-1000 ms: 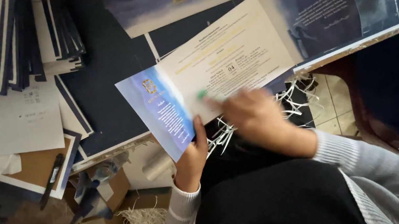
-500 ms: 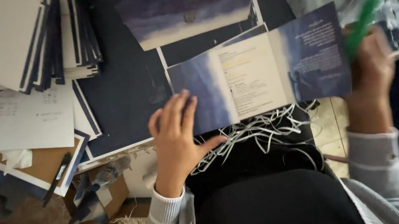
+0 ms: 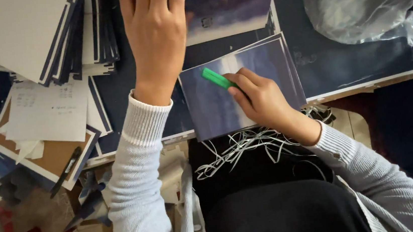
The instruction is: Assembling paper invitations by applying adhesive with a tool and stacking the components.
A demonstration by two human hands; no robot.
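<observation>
**Green tool pressed on folded card**

The right hand (image 3: 260,100) grips a small green tool (image 3: 218,78) between closed fingers (image 3: 243,79), its free end jutting up and left from the fingertips onto a folded blue card (image 3: 216,110). The card lies at the near edge of the dark tabletop (image 3: 342,62). The left hand (image 3: 155,30) reaches forward, fingers together and flat, holding nothing, just beside a stack of cards (image 3: 58,39).

Folded card (image 3: 216,107): blue-grey cloudy print, closed, lay flat at dark table's near edge, slightly rotated, atop similar sheets. Green tool (image 3: 218,78): short flat plastic stick, lay angled across card's upper middle, pressed against its surface.
</observation>
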